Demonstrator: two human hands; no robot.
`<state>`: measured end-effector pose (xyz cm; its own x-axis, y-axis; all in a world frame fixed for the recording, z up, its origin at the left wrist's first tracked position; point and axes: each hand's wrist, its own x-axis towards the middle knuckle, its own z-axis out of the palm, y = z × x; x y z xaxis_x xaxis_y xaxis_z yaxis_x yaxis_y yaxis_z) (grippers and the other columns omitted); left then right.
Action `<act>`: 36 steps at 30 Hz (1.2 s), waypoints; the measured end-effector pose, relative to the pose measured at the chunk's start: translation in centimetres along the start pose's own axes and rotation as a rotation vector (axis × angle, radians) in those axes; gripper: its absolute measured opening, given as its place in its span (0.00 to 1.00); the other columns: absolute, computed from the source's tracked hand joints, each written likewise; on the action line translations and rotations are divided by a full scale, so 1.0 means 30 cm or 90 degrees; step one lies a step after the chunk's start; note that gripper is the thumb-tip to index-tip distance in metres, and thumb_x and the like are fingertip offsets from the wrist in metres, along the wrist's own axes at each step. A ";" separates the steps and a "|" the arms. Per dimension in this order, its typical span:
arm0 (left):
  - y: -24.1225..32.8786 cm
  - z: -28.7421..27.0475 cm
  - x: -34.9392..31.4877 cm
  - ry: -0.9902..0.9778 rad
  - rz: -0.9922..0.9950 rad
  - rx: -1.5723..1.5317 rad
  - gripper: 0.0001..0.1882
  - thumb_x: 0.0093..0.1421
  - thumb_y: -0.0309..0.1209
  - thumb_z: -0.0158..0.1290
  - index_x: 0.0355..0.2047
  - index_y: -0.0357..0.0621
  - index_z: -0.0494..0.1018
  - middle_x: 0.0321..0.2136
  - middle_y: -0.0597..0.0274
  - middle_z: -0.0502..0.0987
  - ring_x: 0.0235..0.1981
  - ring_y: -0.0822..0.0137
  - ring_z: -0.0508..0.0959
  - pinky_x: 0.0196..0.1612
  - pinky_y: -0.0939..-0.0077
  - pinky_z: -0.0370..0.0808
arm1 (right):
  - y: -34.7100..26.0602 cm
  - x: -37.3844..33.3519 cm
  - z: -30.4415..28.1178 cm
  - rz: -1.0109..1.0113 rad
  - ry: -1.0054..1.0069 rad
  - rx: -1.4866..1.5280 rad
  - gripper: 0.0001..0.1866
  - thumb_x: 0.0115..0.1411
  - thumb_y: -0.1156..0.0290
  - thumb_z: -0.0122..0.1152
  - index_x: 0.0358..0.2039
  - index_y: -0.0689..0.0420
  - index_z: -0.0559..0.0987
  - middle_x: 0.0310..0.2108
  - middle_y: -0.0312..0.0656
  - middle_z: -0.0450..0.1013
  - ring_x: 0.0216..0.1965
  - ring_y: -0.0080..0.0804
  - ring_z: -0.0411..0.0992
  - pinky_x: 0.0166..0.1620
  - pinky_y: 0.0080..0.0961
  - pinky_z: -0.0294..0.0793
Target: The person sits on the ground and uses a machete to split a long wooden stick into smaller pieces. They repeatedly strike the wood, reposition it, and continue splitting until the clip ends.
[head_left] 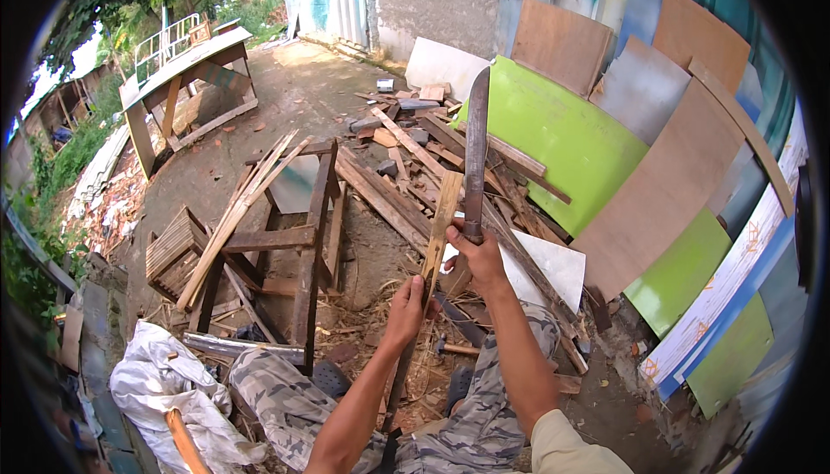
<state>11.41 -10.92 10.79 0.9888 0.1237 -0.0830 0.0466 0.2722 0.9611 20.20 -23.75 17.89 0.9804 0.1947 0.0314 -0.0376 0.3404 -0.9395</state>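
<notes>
My left hand (405, 311) is closed round a long, narrow wooden strip (443, 217). Its pale upper end rises beside the blade, and its darker lower part runs down between my knees. In my right hand (481, 261) is the handle of a machete (475, 150), held upright with its long, stained blade pointing up and away. The strip's upper part passes close by the right hand's fingers; whether they touch it I cannot tell. Below the hands, a hammer (458, 349) lies on the chip-strewn ground between my feet.
A dark wooden frame (316, 241) with loose strips (245, 215) leaning on it stands left. Ahead lies a scrap wood pile (406, 150). Green and brown panels (562, 141) lean along the right wall. A white sack (160, 379) lies near left; a table (194, 61) stands far left.
</notes>
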 end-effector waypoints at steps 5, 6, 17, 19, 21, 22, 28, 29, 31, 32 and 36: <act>0.001 -0.040 0.089 0.155 0.255 0.200 0.18 0.68 0.41 0.44 0.41 0.37 0.73 0.31 0.55 0.78 0.33 0.70 0.77 0.34 0.77 0.74 | 0.051 0.008 0.005 0.006 -0.009 0.033 0.16 0.54 0.71 0.69 0.41 0.62 0.75 0.29 0.37 0.75 0.24 0.25 0.73 0.23 0.23 0.75; 0.071 -0.002 0.107 0.146 0.275 0.195 0.17 0.67 0.39 0.46 0.43 0.37 0.74 0.33 0.55 0.78 0.35 0.70 0.77 0.35 0.78 0.74 | 0.046 0.006 -0.011 0.004 -0.015 0.030 0.16 0.54 0.71 0.69 0.40 0.62 0.75 0.29 0.37 0.75 0.24 0.25 0.73 0.24 0.23 0.75; 0.386 0.123 0.230 0.145 0.319 0.202 0.12 0.60 0.32 0.58 0.36 0.33 0.78 0.25 0.61 0.79 0.25 0.76 0.75 0.29 0.81 0.72 | 0.061 0.024 -0.027 -0.019 -0.041 -0.001 0.14 0.54 0.73 0.69 0.38 0.62 0.75 0.26 0.37 0.73 0.24 0.26 0.73 0.27 0.24 0.75; 0.377 0.120 0.231 0.167 0.332 0.237 0.11 0.60 0.31 0.57 0.34 0.33 0.78 0.24 0.61 0.79 0.25 0.76 0.75 0.29 0.81 0.72 | 0.055 0.017 -0.023 -0.005 -0.045 0.013 0.14 0.54 0.73 0.69 0.38 0.62 0.75 0.26 0.36 0.73 0.23 0.26 0.73 0.27 0.24 0.75; 0.374 0.132 0.237 0.177 0.367 0.263 0.11 0.61 0.31 0.56 0.32 0.33 0.77 0.23 0.62 0.78 0.24 0.77 0.75 0.29 0.81 0.72 | 0.044 0.013 -0.031 -0.008 -0.041 0.021 0.15 0.54 0.72 0.69 0.38 0.63 0.75 0.26 0.37 0.73 0.23 0.25 0.73 0.27 0.23 0.74; 0.373 0.137 0.240 0.183 0.385 0.276 0.11 0.62 0.31 0.56 0.30 0.33 0.76 0.23 0.62 0.78 0.24 0.77 0.75 0.29 0.80 0.72 | 0.047 0.013 -0.033 -0.016 -0.037 0.026 0.16 0.53 0.71 0.70 0.39 0.64 0.75 0.26 0.37 0.74 0.22 0.24 0.72 0.26 0.22 0.73; 0.311 0.098 0.231 0.183 0.241 0.020 0.11 0.66 0.33 0.50 0.33 0.35 0.72 0.24 0.63 0.77 0.26 0.76 0.76 0.30 0.79 0.75 | 0.054 0.016 -0.036 -0.024 -0.029 0.017 0.18 0.54 0.69 0.71 0.38 0.66 0.76 0.26 0.38 0.74 0.22 0.23 0.72 0.26 0.21 0.71; 0.293 0.075 0.229 0.189 0.248 0.009 0.11 0.67 0.33 0.49 0.34 0.36 0.71 0.25 0.63 0.76 0.26 0.74 0.77 0.30 0.78 0.76 | 0.056 0.020 -0.028 -0.023 -0.034 0.016 0.18 0.54 0.68 0.71 0.38 0.66 0.76 0.26 0.38 0.74 0.22 0.23 0.72 0.25 0.21 0.71; 0.242 0.000 0.235 0.242 0.245 -0.027 0.10 0.66 0.33 0.50 0.33 0.38 0.71 0.25 0.64 0.75 0.26 0.74 0.76 0.32 0.77 0.77 | 0.059 0.023 -0.013 -0.023 -0.029 0.012 0.15 0.54 0.70 0.70 0.37 0.64 0.76 0.26 0.38 0.74 0.22 0.24 0.72 0.25 0.22 0.73; 0.233 -0.009 0.229 0.263 0.241 -0.046 0.10 0.66 0.34 0.50 0.33 0.39 0.71 0.26 0.65 0.74 0.26 0.74 0.76 0.33 0.76 0.78 | 0.060 0.024 -0.015 -0.023 -0.022 0.008 0.14 0.54 0.70 0.69 0.37 0.63 0.76 0.26 0.38 0.74 0.23 0.24 0.73 0.25 0.22 0.74; 0.195 -0.010 0.206 0.326 0.273 -0.118 0.08 0.66 0.32 0.50 0.32 0.41 0.71 0.25 0.66 0.73 0.25 0.75 0.75 0.32 0.78 0.76 | 0.084 0.042 -0.014 -0.036 -0.027 0.008 0.14 0.54 0.71 0.69 0.36 0.64 0.76 0.26 0.38 0.74 0.22 0.24 0.72 0.24 0.22 0.74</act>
<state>17.74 -8.28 15.81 0.7208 0.6796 0.1362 -0.4031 0.2511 0.8800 21.42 -23.03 15.44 0.9717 0.2144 0.0989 0.0147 0.3631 -0.9316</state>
